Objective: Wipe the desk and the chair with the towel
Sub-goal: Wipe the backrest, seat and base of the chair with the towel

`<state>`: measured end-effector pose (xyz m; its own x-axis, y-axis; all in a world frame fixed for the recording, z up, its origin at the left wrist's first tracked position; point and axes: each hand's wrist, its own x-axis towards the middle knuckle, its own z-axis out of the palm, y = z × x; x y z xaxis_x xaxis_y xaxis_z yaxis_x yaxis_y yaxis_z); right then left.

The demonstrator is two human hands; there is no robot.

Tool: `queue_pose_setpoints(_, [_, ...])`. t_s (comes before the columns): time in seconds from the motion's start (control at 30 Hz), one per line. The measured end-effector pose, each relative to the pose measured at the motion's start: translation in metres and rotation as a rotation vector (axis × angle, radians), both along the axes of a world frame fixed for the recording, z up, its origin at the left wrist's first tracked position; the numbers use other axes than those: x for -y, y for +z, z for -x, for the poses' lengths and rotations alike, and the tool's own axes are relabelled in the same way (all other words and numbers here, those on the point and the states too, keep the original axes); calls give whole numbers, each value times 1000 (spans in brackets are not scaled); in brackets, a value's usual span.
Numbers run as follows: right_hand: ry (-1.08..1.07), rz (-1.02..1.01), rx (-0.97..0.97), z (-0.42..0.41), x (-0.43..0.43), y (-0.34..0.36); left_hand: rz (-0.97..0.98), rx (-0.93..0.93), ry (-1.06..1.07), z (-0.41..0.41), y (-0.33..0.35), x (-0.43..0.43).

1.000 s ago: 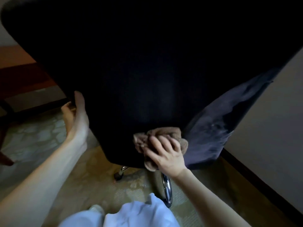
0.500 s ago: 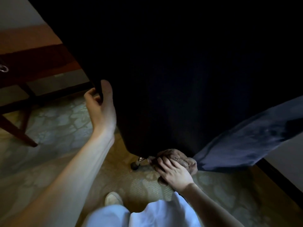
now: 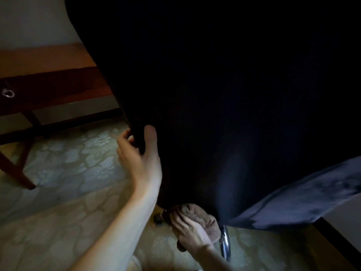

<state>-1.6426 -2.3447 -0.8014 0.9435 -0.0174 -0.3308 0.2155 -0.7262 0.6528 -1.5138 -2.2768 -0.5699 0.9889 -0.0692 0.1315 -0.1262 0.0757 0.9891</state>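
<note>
The smooth dark chair [image 3: 214, 94] is clasped by the left grip [image 3: 140, 159]. At six o'clock a crumpled brown towel [image 3: 197, 216] is clutched by the right grip [image 3: 189, 233], above floral carpet [image 3: 68, 163].

The dark chair [image 3: 214, 94] blocks everything ahead of the fingers, a solid wall. Left of the left hand [image 3: 140, 159], which grips its edge, open carpet [image 3: 68, 173] runs out to the desk leg [image 3: 17, 169]. It's tight around the right hand [image 3: 192, 233] clutching the towel [image 3: 197, 214]: chrome base leg [image 3: 225, 243] just right of the fingers, caster [image 3: 157, 219] just left.
</note>
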Motion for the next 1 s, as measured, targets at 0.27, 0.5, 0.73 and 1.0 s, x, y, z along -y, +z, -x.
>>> queue_pose_setpoints(0.27, [98, 0, 243, 56, 45, 14, -78, -41, 49, 8, 19, 7])
queue_pose_setpoints(0.5, [118, -187, 542, 124, 93, 75, -58, -147, 60, 8, 26, 8])
queue_pose_setpoints(0.73, [196, -341, 1019, 144, 63, 186, -143, -152, -14, 49, 35, -6])
queue_pose_setpoints(1.0, [220, -201, 1647, 186, 85, 331, -130, 299, -144, 146, 90, 8])
